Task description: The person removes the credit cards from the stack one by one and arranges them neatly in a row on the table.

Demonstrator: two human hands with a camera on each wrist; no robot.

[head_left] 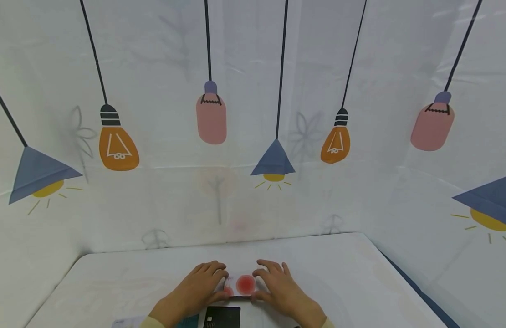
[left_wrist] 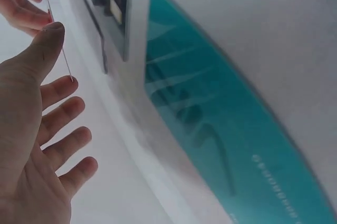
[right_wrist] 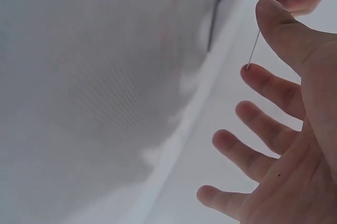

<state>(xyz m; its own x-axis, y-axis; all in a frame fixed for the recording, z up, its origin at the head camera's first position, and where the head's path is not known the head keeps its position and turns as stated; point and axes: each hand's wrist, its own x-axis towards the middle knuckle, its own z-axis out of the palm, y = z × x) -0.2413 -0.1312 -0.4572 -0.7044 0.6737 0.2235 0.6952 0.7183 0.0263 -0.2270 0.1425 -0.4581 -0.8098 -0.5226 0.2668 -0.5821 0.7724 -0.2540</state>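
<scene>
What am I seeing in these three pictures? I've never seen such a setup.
There's no robot here, just a person working bare-handed. The wide picture comes from a camera worn on the head; the two close ones come from a camera on each wrist. The left hand and right hand hold a thin red-spotted card between them, each pinching it with thumb and finger. On the white table lie a black card marked VIP, a teal card and a pale, partly hidden piece.

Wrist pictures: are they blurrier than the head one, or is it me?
Partly: left wrist, the teal card looks soft, its lettering hard to read; right wrist, fingers fairly clear, the tabletop hazy and dim; head, the printed lamps crisp-edged.
</scene>
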